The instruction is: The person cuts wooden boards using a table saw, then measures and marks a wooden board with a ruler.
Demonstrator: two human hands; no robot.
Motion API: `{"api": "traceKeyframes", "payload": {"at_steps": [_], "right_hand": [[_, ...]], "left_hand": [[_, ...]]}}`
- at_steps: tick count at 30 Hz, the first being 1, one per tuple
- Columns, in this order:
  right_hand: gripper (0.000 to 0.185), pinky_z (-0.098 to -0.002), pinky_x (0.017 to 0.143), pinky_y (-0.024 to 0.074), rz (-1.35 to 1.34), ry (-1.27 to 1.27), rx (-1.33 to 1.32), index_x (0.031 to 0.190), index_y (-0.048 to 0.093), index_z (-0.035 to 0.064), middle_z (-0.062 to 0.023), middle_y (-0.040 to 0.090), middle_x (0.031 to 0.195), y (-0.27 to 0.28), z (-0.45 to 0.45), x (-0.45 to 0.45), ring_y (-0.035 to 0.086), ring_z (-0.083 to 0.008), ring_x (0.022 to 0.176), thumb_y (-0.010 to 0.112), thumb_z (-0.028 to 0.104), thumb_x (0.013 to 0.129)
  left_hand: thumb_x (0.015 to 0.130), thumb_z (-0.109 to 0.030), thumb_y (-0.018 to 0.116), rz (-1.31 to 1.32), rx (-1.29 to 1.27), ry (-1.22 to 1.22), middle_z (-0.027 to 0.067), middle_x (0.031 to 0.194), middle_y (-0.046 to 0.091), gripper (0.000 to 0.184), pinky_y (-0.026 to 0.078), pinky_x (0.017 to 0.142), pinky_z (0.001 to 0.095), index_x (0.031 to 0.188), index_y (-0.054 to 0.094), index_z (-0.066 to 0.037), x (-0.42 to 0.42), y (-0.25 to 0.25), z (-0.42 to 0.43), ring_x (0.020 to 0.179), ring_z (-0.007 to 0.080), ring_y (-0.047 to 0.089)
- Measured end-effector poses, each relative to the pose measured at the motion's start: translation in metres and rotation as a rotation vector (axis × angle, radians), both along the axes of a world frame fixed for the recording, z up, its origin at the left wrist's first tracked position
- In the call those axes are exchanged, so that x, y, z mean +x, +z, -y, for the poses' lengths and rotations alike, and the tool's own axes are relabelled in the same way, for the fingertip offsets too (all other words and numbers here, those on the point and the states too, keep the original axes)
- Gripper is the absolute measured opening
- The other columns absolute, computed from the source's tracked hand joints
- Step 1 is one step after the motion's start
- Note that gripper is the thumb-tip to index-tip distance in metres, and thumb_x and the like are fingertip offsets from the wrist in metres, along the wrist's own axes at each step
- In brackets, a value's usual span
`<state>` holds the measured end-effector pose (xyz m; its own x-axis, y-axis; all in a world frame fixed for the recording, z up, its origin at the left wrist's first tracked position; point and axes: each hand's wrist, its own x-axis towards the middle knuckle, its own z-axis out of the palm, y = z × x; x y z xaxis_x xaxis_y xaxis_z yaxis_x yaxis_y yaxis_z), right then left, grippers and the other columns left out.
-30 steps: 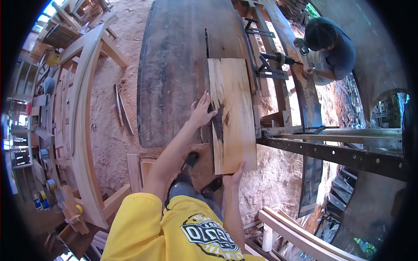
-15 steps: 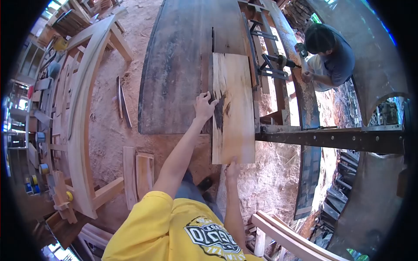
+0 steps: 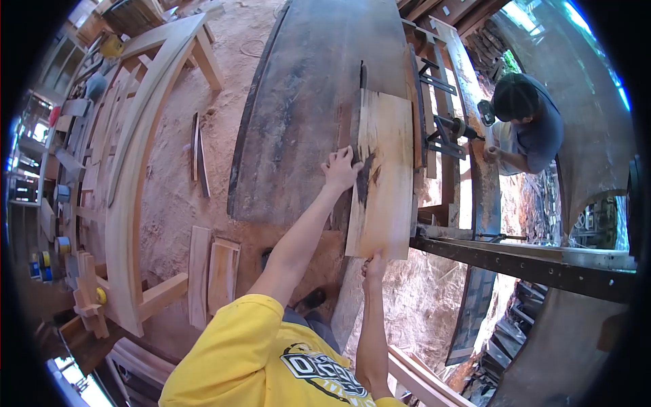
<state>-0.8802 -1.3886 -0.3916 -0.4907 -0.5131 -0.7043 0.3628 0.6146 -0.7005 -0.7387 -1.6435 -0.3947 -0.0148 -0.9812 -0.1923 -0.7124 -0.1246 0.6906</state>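
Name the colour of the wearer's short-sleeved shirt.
The short-sleeved cloth shirt is bright yellow, best seen in the head view.

A pale cream board – streaked and blotched near-black along its left side – against a dark brown slab; a bright yellow shirt (its chest print black and white); reddish-tan ground; a blue-grey shirt on another person.

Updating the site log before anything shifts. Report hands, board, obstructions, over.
Left hand at pale board's left edge; right hand gripping near end. Board overhangs dark slab. Metal beam close on right.
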Motion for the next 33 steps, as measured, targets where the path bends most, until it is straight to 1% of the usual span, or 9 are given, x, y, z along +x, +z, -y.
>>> {"api": "traceKeyframes", "payload": {"at_steps": [3, 6, 9, 14, 16, 21, 23, 27, 33], "right_hand": [[0.047, -0.0241, 0.035, 0.0244, 0.03, -0.022, 0.039, 0.081, 0.043, 0.0167, 0.005, 0.033, 0.058, 0.008, 0.005, 0.003, 0.032, -0.0064, 0.041, 0.045, 0.057, 0.105], [0.049, -0.0236, 0.036, 0.0243, 0.0, 0.007, 0.023, 0.08, 0.042, 0.0169, 0.0051, 0.032, 0.058, 0.007, 0.005, 0.003, 0.032, -0.006, 0.041, 0.044, 0.059, 0.105], [0.05, -0.0232, 0.036, 0.0245, 0.02, -0.017, 0.007, 0.079, 0.042, 0.0161, 0.0056, 0.031, 0.058, 0.004, 0.008, 0.002, 0.031, -0.006, 0.041, 0.044, 0.059, 0.105], [0.047, -0.0235, 0.037, 0.0263, 0.04, 0.013, 0.018, 0.081, 0.044, 0.0145, 0.0055, 0.033, 0.06, 0.009, 0.029, -0.001, 0.032, -0.0061, 0.043, 0.044, 0.054, 0.106], [0.043, -0.0239, 0.038, 0.0278, 0.061, 0.022, 0.011, 0.085, 0.047, 0.0137, 0.0053, 0.034, 0.063, 0.006, 0.039, -0.003, 0.034, -0.0061, 0.045, 0.044, 0.05, 0.108], [0.047, -0.0237, 0.039, 0.0275, 0.052, 0.041, 0.041, 0.08, 0.046, 0.0147, 0.0051, 0.035, 0.061, 0.0, 0.072, -0.008, 0.035, -0.0066, 0.044, 0.044, 0.055, 0.106], [0.049, -0.0243, 0.038, 0.0281, 0.043, 0.067, 0.045, 0.079, 0.046, 0.0149, 0.005, 0.035, 0.059, 0.006, 0.086, -0.009, 0.035, -0.0067, 0.044, 0.045, 0.057, 0.105], [0.053, -0.026, 0.037, 0.0292, 0.009, 0.107, 0.026, 0.076, 0.044, 0.0155, 0.0048, 0.036, 0.054, 0.008, 0.115, -0.009, 0.037, -0.0073, 0.042, 0.046, 0.06, 0.103], [0.051, -0.0259, 0.041, 0.0242, 0.088, 0.022, 0.08, 0.076, 0.044, 0.0196, 0.0075, 0.035, 0.054, 0.016, 0.128, -0.005, 0.036, -0.0075, 0.043, 0.05, 0.064, 0.1]], "left_hand": [[0.08, -0.057, 0.072, 0.041, -0.053, -0.209, 0.0057, 0.166, 0.031, 0.111, 0.021, 0.11, 0.0617, 0.163, 0.015, -0.011, 0.015, 0.013, -0.073, 0.149, 0.0291, 0.026], [0.074, -0.057, 0.077, -0.059, -0.193, -0.329, 0.0054, 0.167, 0.03, 0.121, 0.019, 0.11, 0.0588, 0.164, 0.011, -0.01, 0.037, 0.001, -0.124, 0.149, 0.0286, 0.026], [0.074, -0.055, 0.078, -0.043, -0.045, -0.324, 0.0057, 0.166, 0.031, 0.12, 0.014, 0.111, 0.0551, 0.164, 0.012, -0.01, 0.034, 0.008, -0.115, 0.148, 0.0292, 0.024], [0.074, -0.056, 0.078, -0.021, -0.041, -0.318, 0.0046, 0.165, 0.035, 0.122, 0.016, 0.108, 0.0561, 0.165, 0.01, -0.011, 0.034, 0.013, -0.092, 0.146, 0.0288, 0.025], [0.072, -0.052, 0.08, -0.006, -0.029, -0.331, 0.0041, 0.164, 0.035, 0.124, 0.018, 0.107, 0.0614, 0.164, 0.008, -0.011, 0.033, 0.012, -0.08, 0.146, 0.0294, 0.027], [0.073, -0.054, 0.078, -0.014, -0.04, -0.311, 0.0033, 0.164, 0.035, 0.118, 0.021, 0.106, 0.0609, 0.163, 0.015, -0.01, 0.033, 0.01, -0.048, 0.146, 0.0286, 0.026], [0.075, -0.062, 0.073, 0.031, -0.068, -0.334, 0.0056, 0.161, 0.04, 0.117, 0.021, 0.105, 0.0576, 0.163, 0.015, -0.011, 0.032, 0.006, -0.035, 0.146, 0.0286, 0.026], [0.074, -0.058, 0.075, 0.05, -0.014, -0.32, 0.0063, 0.16, 0.041, 0.116, 0.021, 0.106, 0.0602, 0.163, 0.018, -0.012, 0.031, 0.016, -0.009, 0.147, 0.0283, 0.025], [0.073, -0.061, 0.077, 0.06, -0.119, -0.204, 0.0069, 0.163, 0.036, 0.117, 0.018, 0.111, 0.062, 0.162, 0.02, -0.009, 0.027, 0.009, -0.075, 0.148, 0.0255, 0.028]]}}
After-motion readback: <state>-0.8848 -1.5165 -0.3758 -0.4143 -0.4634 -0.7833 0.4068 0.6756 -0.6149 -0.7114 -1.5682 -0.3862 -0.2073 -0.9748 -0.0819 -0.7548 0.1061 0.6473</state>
